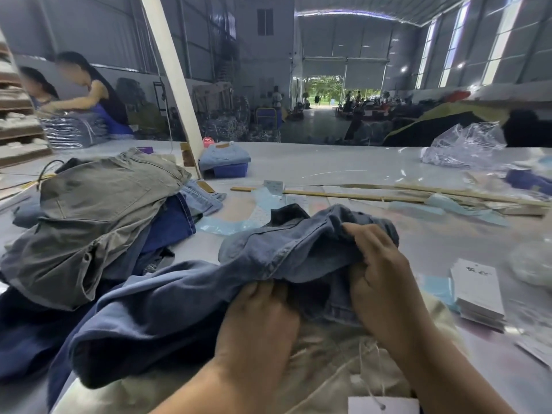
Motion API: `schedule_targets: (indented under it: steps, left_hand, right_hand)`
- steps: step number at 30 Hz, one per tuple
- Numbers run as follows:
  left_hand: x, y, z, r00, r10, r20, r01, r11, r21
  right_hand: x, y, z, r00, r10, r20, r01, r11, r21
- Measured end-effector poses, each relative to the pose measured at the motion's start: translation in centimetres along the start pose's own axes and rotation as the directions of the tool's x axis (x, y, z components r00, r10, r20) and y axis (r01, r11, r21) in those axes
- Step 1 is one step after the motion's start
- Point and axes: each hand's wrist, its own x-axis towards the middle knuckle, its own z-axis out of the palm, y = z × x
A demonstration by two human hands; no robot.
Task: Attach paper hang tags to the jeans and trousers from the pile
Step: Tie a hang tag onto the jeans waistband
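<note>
A pair of blue jeans (185, 297) lies bunched across the table in front of me. My left hand (260, 321) grips a fold of the denim from below. My right hand (379, 273) holds the waistband area, fingers curled into the cloth. Under the jeans lies a beige pair of trousers (328, 366) with a white hang tag (382, 406) on a string at the bottom edge. A stack of white paper hang tags (475, 289) sits to the right of my right hand. A pile of trousers, a grey-green pair (95, 204) on top, stands at the left.
Wooden sticks (358, 196) and light-blue plastic strips (227, 225) lie across the table's middle. A crumpled clear plastic bag (466, 144) sits far right. Folded light jeans on a blue box (225, 162) stand beside a white post (173, 85). Two people work at the far left.
</note>
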Motion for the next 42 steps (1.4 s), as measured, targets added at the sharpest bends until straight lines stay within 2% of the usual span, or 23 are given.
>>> schedule_targets:
  steps: [2,4,8,10,12,14,16,18,21,23,25,29,32,34,37,39,40,42]
  left_hand:
    - [0.5,-0.5,-0.3,0.999,-0.023,0.04,0.024,0.999,-0.025]
    - [0.8,-1.3,-0.7,0.999,0.032,0.03,-0.03,0.998,-0.053]
    - [0.2,-2.6,-1.1,0.97,0.211,-0.121,-0.224,0.97,-0.099]
    - [-0.4,-2.7,-1.0,0.931,0.275,-0.239,-0.305,0.947,-0.098]
    - [-0.8,-2.8,-1.4,0.882,0.279,-0.379,-0.339,0.935,-0.102]
    - [-0.8,-2.9,-2.5,0.84,0.223,-0.494,-0.321,0.939,-0.123]
    - [-0.7,-2.8,-3.7,0.836,0.136,-0.531,-0.24,0.962,-0.131]
    - [-0.9,-2.6,-4.4,0.878,0.052,-0.475,-0.14,0.979,-0.15]
    - [-0.9,-2.5,-4.7,0.972,-0.01,-0.234,-0.029,0.986,-0.162]
    - [-0.3,-2.3,-4.7,0.995,-0.044,-0.092,0.031,0.99,-0.136]
    - [0.4,-2.1,-4.9,0.997,-0.073,-0.007,0.071,0.983,-0.171]
    - [0.9,-2.6,-4.7,0.995,-0.084,-0.055,0.06,0.936,-0.347]
    - [1.6,-3.2,-4.6,0.962,-0.263,-0.069,0.179,0.804,-0.567]
    - [1.8,-3.2,-5.0,0.947,-0.308,-0.093,0.178,0.742,-0.646]
    - [1.6,-3.0,-6.1,0.956,-0.261,-0.133,0.096,0.707,-0.701]
    - [1.2,-3.3,-6.7,0.98,-0.154,-0.128,0.029,0.742,-0.67]
    - [0.8,-3.5,-6.8,0.99,-0.079,-0.12,-0.014,0.776,-0.63]
    - [0.3,-3.8,-6.4,0.994,0.059,-0.092,-0.099,0.844,-0.528]
  right_hand:
    - [-0.6,0.0,0.0,0.997,0.014,0.07,-0.016,0.999,0.028]
    - [-1.1,0.0,0.1,0.991,0.012,0.131,-0.018,0.999,0.04]
    - [-1.4,0.6,0.2,0.975,-0.007,0.221,0.006,1.0,0.008]
    - [-1.0,0.6,0.3,0.986,-0.013,0.168,0.015,1.0,-0.006]
    - [-0.3,0.6,0.5,0.996,-0.034,0.085,0.038,0.998,-0.05]
    - [0.5,0.6,0.5,0.999,-0.044,0.006,0.044,0.996,-0.078]
    - [1.1,0.5,0.5,0.997,-0.052,-0.056,0.048,0.996,-0.077]
    - [1.1,0.3,0.3,0.987,-0.111,-0.115,0.104,0.993,-0.063]
    - [0.4,-0.4,-0.3,0.957,-0.219,-0.19,0.206,0.975,-0.089]
    - [-0.2,-0.9,-0.9,0.943,-0.258,-0.212,0.228,0.961,-0.154]
    - [-1.0,-1.1,-1.3,0.946,-0.247,-0.208,0.197,0.952,-0.233]
    - [-2.8,-0.4,-1.8,0.98,-0.194,-0.05,0.166,0.926,-0.339]
    - [-4.1,-0.8,-1.4,0.984,-0.156,0.082,0.176,0.911,-0.373]
    - [-4.3,-1.5,-0.8,0.99,-0.132,0.046,0.139,0.917,-0.375]
    - [-2.9,-2.0,-1.3,0.973,-0.186,-0.137,0.137,0.942,-0.307]
    - [-1.3,-1.9,-2.8,0.939,-0.263,-0.22,0.199,0.94,-0.278]
    - [-0.8,-1.8,-3.6,0.926,-0.306,-0.219,0.242,0.93,-0.275]
    - [-0.5,-1.5,-4.7,0.919,-0.373,-0.127,0.327,0.902,-0.281]
